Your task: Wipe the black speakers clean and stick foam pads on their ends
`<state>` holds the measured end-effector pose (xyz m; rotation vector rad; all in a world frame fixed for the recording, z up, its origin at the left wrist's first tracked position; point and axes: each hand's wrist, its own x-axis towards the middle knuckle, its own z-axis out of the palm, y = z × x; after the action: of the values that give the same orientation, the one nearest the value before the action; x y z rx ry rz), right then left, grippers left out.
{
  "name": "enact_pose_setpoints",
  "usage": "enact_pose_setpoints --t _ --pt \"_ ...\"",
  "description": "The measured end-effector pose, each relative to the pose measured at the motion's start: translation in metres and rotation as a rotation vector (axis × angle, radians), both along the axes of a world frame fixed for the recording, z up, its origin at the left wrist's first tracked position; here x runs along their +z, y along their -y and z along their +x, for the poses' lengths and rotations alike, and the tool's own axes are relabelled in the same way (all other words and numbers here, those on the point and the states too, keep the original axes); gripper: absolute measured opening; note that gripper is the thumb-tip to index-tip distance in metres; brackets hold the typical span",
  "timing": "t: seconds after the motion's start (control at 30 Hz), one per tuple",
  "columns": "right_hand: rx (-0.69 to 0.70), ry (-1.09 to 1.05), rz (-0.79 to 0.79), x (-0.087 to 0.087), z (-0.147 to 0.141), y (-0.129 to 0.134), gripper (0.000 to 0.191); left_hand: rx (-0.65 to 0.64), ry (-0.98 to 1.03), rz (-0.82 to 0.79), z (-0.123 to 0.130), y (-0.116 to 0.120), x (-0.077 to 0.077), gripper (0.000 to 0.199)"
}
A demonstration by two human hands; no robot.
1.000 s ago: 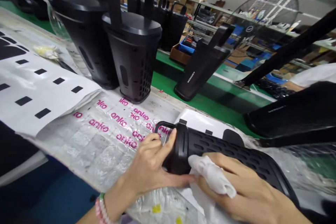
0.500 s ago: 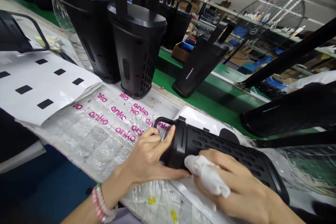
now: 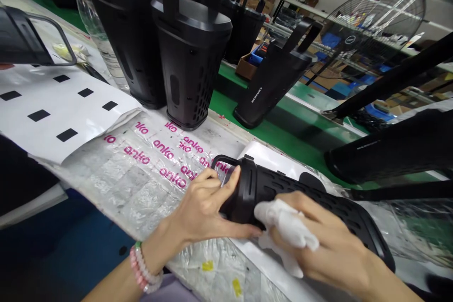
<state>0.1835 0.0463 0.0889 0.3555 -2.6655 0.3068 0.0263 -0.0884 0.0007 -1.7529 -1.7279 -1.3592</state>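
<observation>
A black perforated speaker-like case (image 3: 318,207) lies on its side on white sheets over the bench. My left hand (image 3: 205,207), with a beaded bracelet at the wrist, grips its handle end, thumb along the near side and index finger on the top. In my right hand (image 3: 322,240) is a bunched white cloth (image 3: 283,226), pressed against the near side of the case close to my left thumb. The fingers of my right hand are bent round the cloth.
Two black cases with handles (image 3: 191,56) stand behind the plastic-covered bench (image 3: 141,193). A clear bottle (image 3: 109,56) and a white sheet with black patches (image 3: 46,94) are at left. Beyond, a green conveyor (image 3: 226,80) carries a case marked MERKURY (image 3: 269,80). A fan (image 3: 371,33) stands behind.
The view has shifted slightly. The cloth has changed shape a little in my right hand, still against the case. At the far left, another case has moved slightly, and part of a hand shows beneath it.
</observation>
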Motion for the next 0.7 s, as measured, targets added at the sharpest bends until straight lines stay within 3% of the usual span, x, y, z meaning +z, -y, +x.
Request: enact_pose_setpoints --t 0.23,0.37,0.5,0.7 --pt "0.021 -0.037 -0.062 0.0022 -0.0013 0.0006 0.026 -0.004 -0.004 -0.007 -0.0008 0.0003 0.0012 0.087" --pt "-0.025 -0.088 0.025 0.0008 0.0026 -0.0053 0.024 0.027 -0.014 0.007 -0.0003 0.0002 0.0025 0.083" --pt "0.095 -0.062 -0.064 -0.0011 0.0062 -0.0067 0.03 0.009 -0.027 -0.022 -0.0004 0.0007 0.0038 0.081" --pt "0.099 -0.05 -0.08 -0.0009 0.0061 -0.0057 0.022 0.007 -0.044 -0.034 -0.0015 0.0009 0.0086 0.075"
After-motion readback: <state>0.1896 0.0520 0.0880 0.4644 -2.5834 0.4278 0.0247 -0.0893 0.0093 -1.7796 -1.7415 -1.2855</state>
